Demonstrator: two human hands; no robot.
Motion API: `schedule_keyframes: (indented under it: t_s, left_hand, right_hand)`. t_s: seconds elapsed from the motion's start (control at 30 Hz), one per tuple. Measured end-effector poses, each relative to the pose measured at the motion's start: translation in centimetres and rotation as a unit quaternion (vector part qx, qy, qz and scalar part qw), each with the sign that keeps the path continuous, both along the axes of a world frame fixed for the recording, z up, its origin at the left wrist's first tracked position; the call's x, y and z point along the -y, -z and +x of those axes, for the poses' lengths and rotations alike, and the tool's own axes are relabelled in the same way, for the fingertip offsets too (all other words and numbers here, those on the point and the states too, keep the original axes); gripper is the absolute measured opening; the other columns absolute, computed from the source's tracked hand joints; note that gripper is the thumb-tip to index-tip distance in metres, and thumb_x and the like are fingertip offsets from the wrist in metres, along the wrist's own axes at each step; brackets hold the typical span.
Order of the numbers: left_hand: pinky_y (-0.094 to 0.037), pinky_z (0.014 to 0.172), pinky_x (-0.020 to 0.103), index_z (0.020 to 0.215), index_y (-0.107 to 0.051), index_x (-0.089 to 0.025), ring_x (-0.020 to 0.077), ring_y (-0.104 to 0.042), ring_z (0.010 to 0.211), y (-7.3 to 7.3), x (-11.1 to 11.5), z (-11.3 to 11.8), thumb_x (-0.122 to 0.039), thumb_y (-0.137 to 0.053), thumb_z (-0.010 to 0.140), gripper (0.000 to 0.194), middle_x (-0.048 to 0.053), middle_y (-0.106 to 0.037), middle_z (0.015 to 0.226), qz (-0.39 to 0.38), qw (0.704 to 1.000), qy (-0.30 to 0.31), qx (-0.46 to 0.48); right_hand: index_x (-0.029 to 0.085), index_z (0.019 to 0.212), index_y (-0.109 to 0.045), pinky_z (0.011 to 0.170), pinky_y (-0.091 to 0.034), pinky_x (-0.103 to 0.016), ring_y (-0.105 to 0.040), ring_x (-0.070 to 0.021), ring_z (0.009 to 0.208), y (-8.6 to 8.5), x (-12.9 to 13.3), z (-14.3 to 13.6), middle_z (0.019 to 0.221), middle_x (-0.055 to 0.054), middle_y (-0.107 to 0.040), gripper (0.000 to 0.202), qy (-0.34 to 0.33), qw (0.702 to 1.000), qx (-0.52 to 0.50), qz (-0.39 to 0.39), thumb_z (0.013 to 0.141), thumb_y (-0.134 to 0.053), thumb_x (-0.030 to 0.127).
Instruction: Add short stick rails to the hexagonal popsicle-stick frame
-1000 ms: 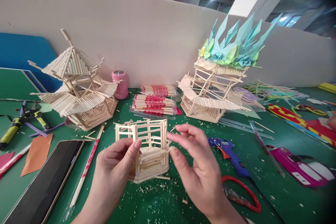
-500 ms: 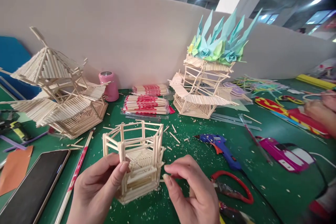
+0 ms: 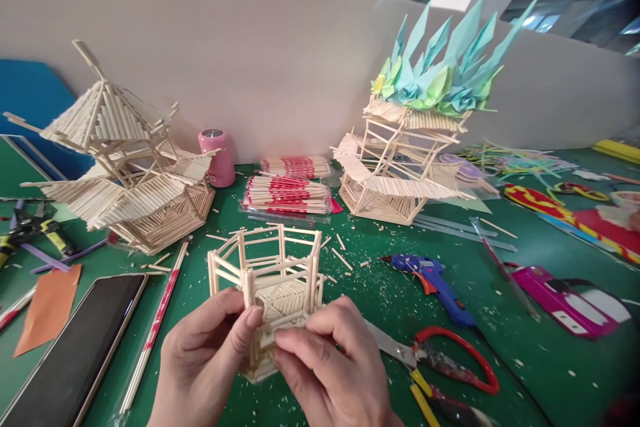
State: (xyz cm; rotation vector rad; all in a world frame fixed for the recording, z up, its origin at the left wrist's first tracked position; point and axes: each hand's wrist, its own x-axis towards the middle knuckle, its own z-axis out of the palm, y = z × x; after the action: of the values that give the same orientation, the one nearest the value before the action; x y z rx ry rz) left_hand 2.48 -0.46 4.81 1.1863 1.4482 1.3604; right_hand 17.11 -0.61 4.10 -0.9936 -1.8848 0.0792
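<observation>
Pale wall panelling (image 3: 260, 60) backs our green tabletop (image 3: 580, 387), which is littered with wood crumbs and short stick ends. Our small stick frame (image 3: 283, 299) is near the table's front edge, between our two hands. With the left hand (image 3: 205, 347) we pinch one of its corner posts between thumb and fingers; the right hand (image 3: 335, 360) is curled at its low front wall, fingertips touching the rails, and we cannot tell whether a stick is gripped there.

As far as we can see, the corner posts, the upper rails and the slatted floor are in place. It bears neither eaves nor roof, so we judge it only partly built beside the roofed model (image 3: 135, 203) at left.

Our sticks are slim, round and matt, meeting in an angular, many-sided cage. Behind, more lie in glossy, red-printed plastic packets (image 3: 287, 195). At right, another stick model (image 3: 400, 183) carries crisp, pointed blue-green paper folds (image 3: 445, 73). Nearer, a smooth blue glue gun (image 3: 430, 280) lies near red-handled scissors (image 3: 400, 349).
</observation>
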Motion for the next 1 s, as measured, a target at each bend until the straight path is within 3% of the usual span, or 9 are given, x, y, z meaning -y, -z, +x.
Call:
schedule_keyframes:
  t_s: [0.17, 0.43, 0.57, 0.67, 0.77, 1.0]
  left_hand:
    - [-0.041, 0.041, 0.018, 0.065, -0.070, -0.020, 0.0119, -0.049, 0.046, 0.3, -0.3, -0.4, -0.030, -0.068, 0.068, 0.010, -0.002, -0.060, 0.052, 0.030, 0.999, 0.036, -0.010]
    - [-0.040, 0.041, 0.020, 0.063, -0.069, -0.019, 0.0127, -0.049, 0.047, 0.0, -0.3, -0.4, -0.034, -0.067, 0.068, 0.015, -0.001, -0.058, 0.052, 0.004, 1.000, 0.019, -0.014]
    - [-0.037, 0.040, 0.019, 0.061, -0.066, -0.018, 0.0117, -0.047, 0.046, 0.1, -0.4, -0.6, -0.036, -0.066, 0.069, 0.019, -0.001, -0.056, 0.052, -0.004, 0.999, 0.033, -0.025]
    - [-0.036, 0.040, 0.018, 0.061, -0.066, -0.018, 0.0107, -0.045, 0.046, 0.0, -1.1, -0.7, -0.036, -0.065, 0.071, 0.021, -0.002, -0.055, 0.052, 0.003, 0.998, 0.018, -0.061]
    - [-0.035, 0.042, 0.018, 0.058, -0.065, -0.017, 0.0096, -0.045, 0.047, -0.2, -2.1, -0.7, -0.033, -0.066, 0.071, 0.020, -0.003, -0.053, 0.051, 0.024, 0.998, 0.008, -0.060]
    - [-0.029, 0.039, 0.017, 0.063, -0.065, -0.016, 0.0064, -0.037, 0.042, 0.2, -5.2, -1.2, -0.033, -0.064, 0.073, 0.020, -0.006, -0.046, 0.047, 0.048, 0.997, 0.047, 0.045]
  right_hand:
    - [0.020, 0.073, -0.067, 0.047, -0.038, -0.024, -0.043, -0.0125, 0.053, -0.3, -0.3, -0.5, 0.057, 0.000, -0.052, 0.005, 0.016, 0.999, -0.027, 0.008, 0.076, -0.063, 0.017]
    - [0.019, 0.074, -0.068, 0.048, -0.038, -0.025, -0.042, -0.0131, 0.055, -0.3, -0.3, -0.4, 0.057, -0.001, -0.052, 0.005, 0.007, 1.000, -0.027, 0.006, 0.075, -0.064, 0.015]
    - [0.018, 0.098, -0.064, 0.055, -0.044, -0.028, -0.048, -0.0154, 0.064, -0.6, -0.1, 0.5, 0.071, -0.003, -0.056, 0.024, -0.008, 0.999, -0.041, -0.011, 0.075, -0.063, 0.012]
    - [0.019, 0.109, -0.057, 0.058, -0.046, -0.027, -0.051, -0.0144, 0.070, -0.8, 0.2, 2.0, 0.080, -0.003, -0.054, 0.033, 0.037, 0.996, -0.073, -0.027, 0.078, -0.056, 0.008]
    - [0.021, 0.107, -0.057, 0.056, -0.045, -0.025, -0.051, -0.0120, 0.067, -0.5, 0.4, 3.4, 0.082, -0.001, -0.050, 0.030, 0.090, 0.990, -0.097, -0.052, 0.081, -0.053, 0.007]
    - [0.019, 0.092, -0.055, 0.054, -0.048, -0.024, -0.054, -0.0124, 0.061, 1.8, 1.4, 4.3, 0.072, 0.000, -0.055, 0.009, 0.081, 0.982, -0.041, -0.166, 0.083, -0.053, 0.017]
